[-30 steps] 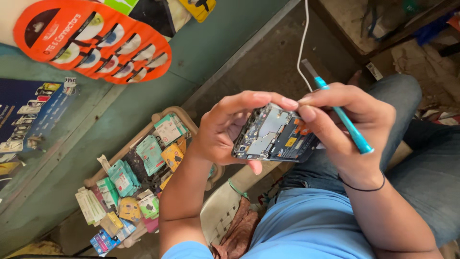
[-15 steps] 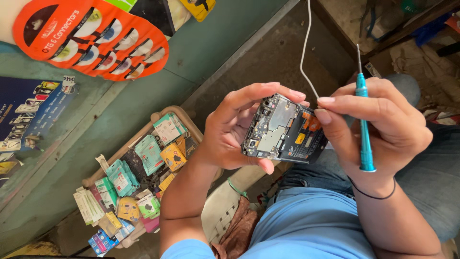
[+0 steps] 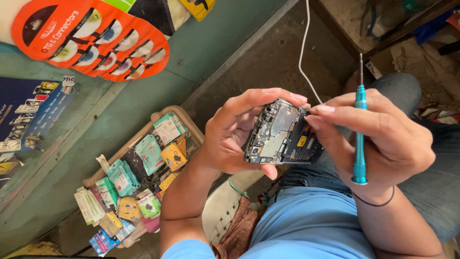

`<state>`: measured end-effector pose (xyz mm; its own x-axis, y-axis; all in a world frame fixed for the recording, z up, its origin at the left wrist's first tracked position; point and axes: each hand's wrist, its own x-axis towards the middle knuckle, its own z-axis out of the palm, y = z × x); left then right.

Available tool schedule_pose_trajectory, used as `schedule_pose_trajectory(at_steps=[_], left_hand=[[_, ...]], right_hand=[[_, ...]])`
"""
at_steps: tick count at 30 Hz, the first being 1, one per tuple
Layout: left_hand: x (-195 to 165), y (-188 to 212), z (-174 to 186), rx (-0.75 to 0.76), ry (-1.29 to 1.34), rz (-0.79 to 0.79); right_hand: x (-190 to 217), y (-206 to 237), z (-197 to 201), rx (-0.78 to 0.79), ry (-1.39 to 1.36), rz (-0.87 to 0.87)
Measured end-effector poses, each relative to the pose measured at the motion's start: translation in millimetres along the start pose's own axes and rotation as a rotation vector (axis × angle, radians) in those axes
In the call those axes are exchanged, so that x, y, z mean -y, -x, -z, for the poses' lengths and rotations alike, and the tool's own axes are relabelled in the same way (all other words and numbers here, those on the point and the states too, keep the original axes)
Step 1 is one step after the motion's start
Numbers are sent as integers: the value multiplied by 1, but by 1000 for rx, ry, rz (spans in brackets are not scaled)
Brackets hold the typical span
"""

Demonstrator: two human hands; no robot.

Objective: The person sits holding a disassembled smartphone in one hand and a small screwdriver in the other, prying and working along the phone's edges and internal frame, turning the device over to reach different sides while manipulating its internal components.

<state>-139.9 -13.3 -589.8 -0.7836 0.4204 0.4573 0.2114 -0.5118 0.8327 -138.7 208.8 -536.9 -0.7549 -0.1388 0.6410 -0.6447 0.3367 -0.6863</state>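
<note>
My left hand [image 3: 235,134] grips an opened phone [image 3: 282,136], its back cover off and the circuit board and metal shields exposed. My right hand [image 3: 378,139] holds a thin blue screwdriver [image 3: 359,139] upright across the palm, tip pointing up. The right thumb and forefinger pinch at the top edge of the phone, near its board. A dark band sits on my right wrist.
A wooden tray [image 3: 124,153] of several small green and yellow packets lies on the floor to the left. An orange card of small parts [image 3: 91,38] hangs on the green wall. A white cable [image 3: 304,48] runs up the floor. A white stool [image 3: 223,211] stands below my arms.
The phone and both hands have shifted right and slightly up. The screwdriver turned from slanted to upright in my right hand, and the right fingertips moved onto the phone's top edge.
</note>
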Motion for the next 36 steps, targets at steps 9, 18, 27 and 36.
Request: schedule_pose_trajectory(at_steps=[9,18,27,36], left_hand=[[-2,0,-1,-1,1,10],[-2,1,0,0,-33,0],[0,1,1,-5,-24,-2],[2,2,2,-27,-11,4]], right_hand=[[2,-1,6,48,-35,-21],[7,0,5,51,51,-1],[10,-6,6,74,92,-7],[13,-11,5,102,163,-22]])
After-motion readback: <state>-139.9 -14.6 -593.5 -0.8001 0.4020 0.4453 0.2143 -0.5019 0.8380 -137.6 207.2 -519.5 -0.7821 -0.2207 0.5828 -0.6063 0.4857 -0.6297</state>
